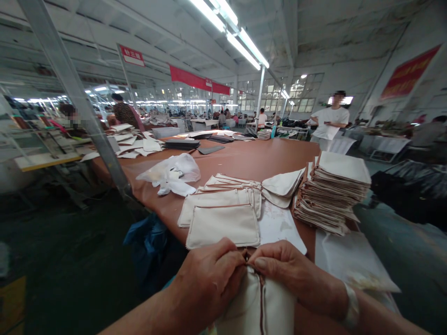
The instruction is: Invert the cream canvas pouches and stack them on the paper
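Note:
A cream fabric piece (278,304) with a brown strip running down its middle is held upright near the table's front edge. My left hand (213,279) pinches its top edge left of the strip. On the right of the strip, my right hand (296,274) grips the same top edge, thumb and fingers pressed together. The two sets of fingertips nearly meet. Just beyond them lie flat cream pieces with brown edging (223,225), overlapping one another. The lower part of the held piece runs out of view.
A tall stack of cream pieces (331,190) stands at the right of the brown table (261,156). A clear plastic bag (174,170) lies left, near a slanted metal post (75,88). A person (331,116) stands beyond the table.

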Tool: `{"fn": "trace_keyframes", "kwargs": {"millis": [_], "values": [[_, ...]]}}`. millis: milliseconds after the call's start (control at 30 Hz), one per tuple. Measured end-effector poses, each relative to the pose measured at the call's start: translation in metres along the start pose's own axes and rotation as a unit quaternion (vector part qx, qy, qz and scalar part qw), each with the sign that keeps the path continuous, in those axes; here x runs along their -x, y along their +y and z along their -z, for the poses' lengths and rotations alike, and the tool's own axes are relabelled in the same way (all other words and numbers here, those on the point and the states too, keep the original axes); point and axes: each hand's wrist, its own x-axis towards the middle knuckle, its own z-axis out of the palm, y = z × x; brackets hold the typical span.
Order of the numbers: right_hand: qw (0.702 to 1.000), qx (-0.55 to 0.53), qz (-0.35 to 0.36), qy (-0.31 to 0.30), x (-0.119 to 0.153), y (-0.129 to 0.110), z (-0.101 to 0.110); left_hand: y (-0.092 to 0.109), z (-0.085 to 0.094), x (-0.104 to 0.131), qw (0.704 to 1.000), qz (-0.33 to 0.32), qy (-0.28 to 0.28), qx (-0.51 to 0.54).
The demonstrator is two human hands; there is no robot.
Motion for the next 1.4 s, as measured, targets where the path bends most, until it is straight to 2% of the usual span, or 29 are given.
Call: {"fn": "trace_keyframes", "kwargs": {"millis": [100,367,567,767,933,1067,1200,1333,1400], "values": [[1.0,0.023,-0.001,0.0,0.0,-0.003,-0.001,0.001,-0.003,0.001,0.999,0.028,-0.017,0.007],[0.997,0.073,0.007,-0.015,0.0,0.001,-0.001,0.008,-0.009,-0.003,0.998,0.016,-0.015,-0.055],[0.992,0.112,0.031,-0.047,0.003,-0.001,0.003,0.009,-0.011,0.0,0.991,-0.032,-0.039,-0.122],[0.993,0.11,0.019,-0.041,0.008,0.001,0.004,0.008,-0.008,0.002,1.0,-0.013,-0.022,-0.015],[0.994,0.101,0.026,-0.037,0.005,0.001,0.004,0.005,0.004,-0.004,0.986,0.049,-0.065,0.147],[0.992,0.118,0.02,-0.031,0.002,0.001,0.005,-0.002,0.001,-0.003,0.977,0.062,-0.092,0.18],[0.994,0.105,0.015,-0.033,0.003,0.005,0.006,-0.002,-0.005,-0.002,0.989,0.04,-0.095,0.11],[0.997,0.061,-0.007,-0.039,0.003,0.008,0.007,0.004,-0.008,0.002,0.993,-0.032,-0.109,-0.031],[0.998,0.048,-0.01,-0.048,0.002,0.009,0.009,0.006,-0.009,0.005,0.989,-0.074,-0.097,-0.081]]}}
